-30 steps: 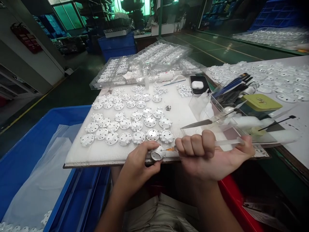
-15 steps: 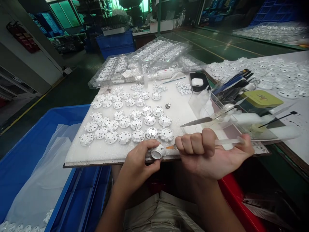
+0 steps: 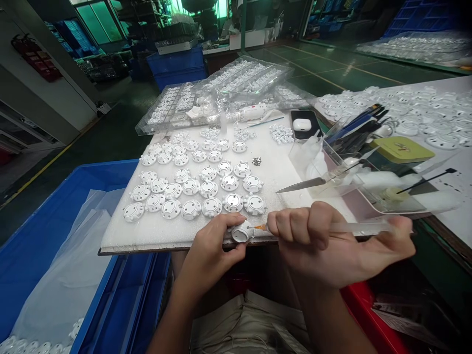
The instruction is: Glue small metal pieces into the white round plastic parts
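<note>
Between the thumb and fingers of my left hand (image 3: 217, 246) is a small round white part (image 3: 241, 232), tilted up at the front edge of the board. My right hand (image 3: 328, 241) is closed around a translucent syringe (image 3: 363, 227), its thumb against the far right end. The syringe's orange tip (image 3: 261, 227) points left, right at the side of the white part; whether it touches cannot be made out. Several similar round white parts (image 3: 212, 207) with dark dots lie in rows on the white foam board (image 3: 273, 172) beyond my hands.
A knife (image 3: 302, 185) lies on the board, its blade pointing left. To the right stand a clear tool box (image 3: 363, 201) and a yellow-lidded tin (image 3: 401, 149). Clear trays (image 3: 243, 78) of small white pieces are at the back. A blue bin (image 3: 106, 172) stands at the left.
My right thumb has moved outward to the right, and more of the syringe's rear length shows. My left hand and the white part have stayed nearly in place.
</note>
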The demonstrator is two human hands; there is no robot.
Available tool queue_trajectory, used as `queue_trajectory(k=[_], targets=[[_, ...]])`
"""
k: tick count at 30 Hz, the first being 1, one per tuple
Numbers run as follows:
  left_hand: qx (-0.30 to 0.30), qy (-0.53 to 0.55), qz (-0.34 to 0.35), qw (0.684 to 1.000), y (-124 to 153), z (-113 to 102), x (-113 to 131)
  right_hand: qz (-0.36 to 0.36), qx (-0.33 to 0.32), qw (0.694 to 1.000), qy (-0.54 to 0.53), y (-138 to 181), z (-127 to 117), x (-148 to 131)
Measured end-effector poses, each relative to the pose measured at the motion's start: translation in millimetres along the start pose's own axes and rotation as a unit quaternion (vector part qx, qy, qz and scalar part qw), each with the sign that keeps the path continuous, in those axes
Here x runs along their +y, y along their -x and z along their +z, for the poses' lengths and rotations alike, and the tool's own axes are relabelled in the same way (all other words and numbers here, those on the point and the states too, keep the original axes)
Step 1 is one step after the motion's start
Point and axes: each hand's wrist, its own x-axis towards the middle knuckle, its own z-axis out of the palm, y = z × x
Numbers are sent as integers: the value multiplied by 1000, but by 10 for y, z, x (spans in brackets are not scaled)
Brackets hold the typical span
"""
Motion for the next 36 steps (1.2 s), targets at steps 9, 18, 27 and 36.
queue_trajectory(k=[9, 18, 27, 36], targets=[[32, 91, -66, 993, -20, -26, 57, -44, -22, 962, 267, 321, 196, -56], [245, 252, -33, 936, -213, -61, -90, -15, -42, 955, 293, 332, -142, 409], [250, 262, -84, 928, -132, 31, -66, -107, 150, 789, 586, 49, -494, 144], [247, 225, -105, 937, -103, 54, -77, -182, -1, 738, 650, -623, -612, -64]])
